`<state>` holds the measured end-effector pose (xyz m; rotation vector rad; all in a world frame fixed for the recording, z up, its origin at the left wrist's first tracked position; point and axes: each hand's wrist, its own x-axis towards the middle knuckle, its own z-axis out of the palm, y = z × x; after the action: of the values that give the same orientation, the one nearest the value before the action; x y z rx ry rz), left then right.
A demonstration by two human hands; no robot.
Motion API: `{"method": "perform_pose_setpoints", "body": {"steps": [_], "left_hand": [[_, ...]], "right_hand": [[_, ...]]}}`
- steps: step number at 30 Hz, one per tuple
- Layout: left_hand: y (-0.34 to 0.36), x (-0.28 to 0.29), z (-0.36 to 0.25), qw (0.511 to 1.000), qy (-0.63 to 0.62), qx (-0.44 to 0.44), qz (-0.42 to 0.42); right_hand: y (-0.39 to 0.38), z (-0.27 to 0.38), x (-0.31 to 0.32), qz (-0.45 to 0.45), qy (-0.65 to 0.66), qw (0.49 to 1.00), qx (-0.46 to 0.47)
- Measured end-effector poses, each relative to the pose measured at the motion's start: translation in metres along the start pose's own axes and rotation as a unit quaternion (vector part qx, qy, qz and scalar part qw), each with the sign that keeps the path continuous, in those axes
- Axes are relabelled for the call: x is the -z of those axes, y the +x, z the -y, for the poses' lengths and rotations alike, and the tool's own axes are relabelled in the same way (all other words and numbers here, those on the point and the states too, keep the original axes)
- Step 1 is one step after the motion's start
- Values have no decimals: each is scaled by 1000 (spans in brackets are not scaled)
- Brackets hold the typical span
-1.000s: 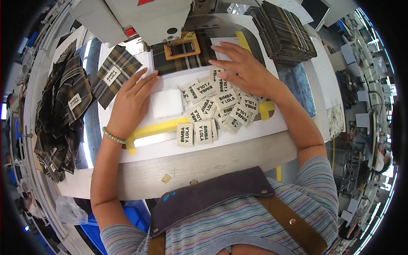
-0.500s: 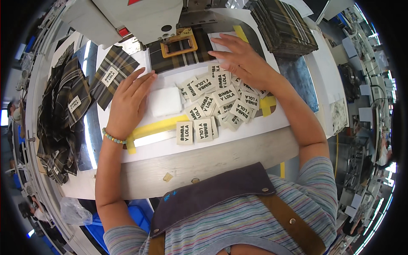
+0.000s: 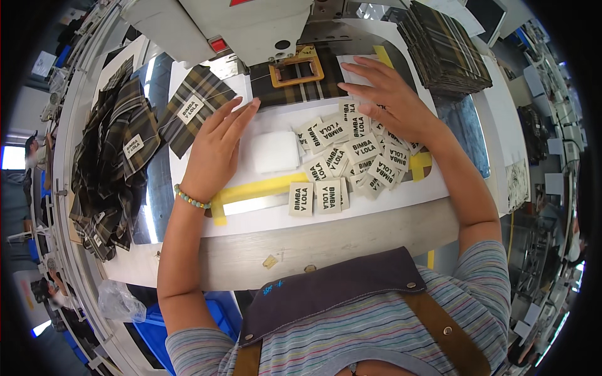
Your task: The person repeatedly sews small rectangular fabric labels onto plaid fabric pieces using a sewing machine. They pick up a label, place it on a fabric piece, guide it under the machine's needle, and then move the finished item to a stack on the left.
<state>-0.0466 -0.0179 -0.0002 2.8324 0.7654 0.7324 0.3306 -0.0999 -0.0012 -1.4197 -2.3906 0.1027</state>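
My left hand (image 3: 219,150) lies palm down with fingers extended, its tips at the near left of a dark plaid fabric piece (image 3: 269,96) under the machine head (image 3: 251,28). An orange frame (image 3: 296,82) sits on that fabric. My right hand (image 3: 396,103) has spread fingers at the fabric's right, over a white sheet and the edge of a pile of cream printed labels (image 3: 364,148). Neither hand visibly grips anything. A white pad (image 3: 276,153) lies between my left hand and the labels. A labelled plaid piece (image 3: 207,94) lies beyond my left hand.
A heap of plaid pieces (image 3: 103,169) is at left, a folded plaid stack (image 3: 442,47) at back right. Yellow tape (image 3: 248,190) marks the worktop. A blue bin (image 3: 157,332) and plastic bag (image 3: 122,301) sit below the left edge. Other workstations line both sides.
The whole view has shifted, so the table and hands appear further right. Both hands keep nearly the same places beside the machine, with only slight finger movement.
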Motion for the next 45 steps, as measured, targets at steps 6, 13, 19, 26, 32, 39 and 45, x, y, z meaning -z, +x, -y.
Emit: {"method": "perform_pose_setpoints", "body": {"steps": [6, 13, 19, 26, 32, 39, 45], "left_hand": [[-3, -1, 7, 998, 7, 2, 60], [-3, -3, 7, 998, -45, 11, 42], [-1, 1, 4, 997, -56, 18, 53], [-3, -2, 6, 998, -51, -1, 44], [-3, -5, 9, 999, -29, -30, 15], [0, 6, 3, 997, -45, -39, -43], [19, 17, -39, 937, -329, 98, -69]], "right_hand": [[-1, -6, -1, 22, 7, 1000, 8], [-2, -10, -1, 22, 18, 999, 16], [-1, -10, -2, 19, 23, 1000, 7], [1, -7, 13, -45, 23, 999, -4], [8, 23, 36, 26, 51, 997, -52], [9, 34, 30, 37, 190, 971, -143], [19, 35, 51, -17, 318, 929, -191]]}}
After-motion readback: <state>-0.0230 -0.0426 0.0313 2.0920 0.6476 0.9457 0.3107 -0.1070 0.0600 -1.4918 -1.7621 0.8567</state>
